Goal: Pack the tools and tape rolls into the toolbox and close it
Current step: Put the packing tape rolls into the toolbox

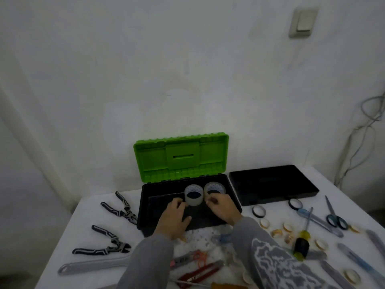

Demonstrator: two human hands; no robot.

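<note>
Where the open toolbox (pixel 145 205) sits at 12 o'clock on the bench (pixel 89 213), stock inside: right tape roll (pixel 215 187), pinched by right hand (pixel 224 209); left tape roll (pixel 193 200), touched by left hand (pixel 174 217), grip unclear. Risk: centrally parked rolls crowd out pliers (pixel 123 207), jamming the lid (pixel 181 157).

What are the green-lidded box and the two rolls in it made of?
Toolbox: seemingly moulded plastic, matt black base, bright green ribbed lid. Tape rolls: probably clear plastic tape, whitish and translucent; the dark box shows through their cores.
</note>
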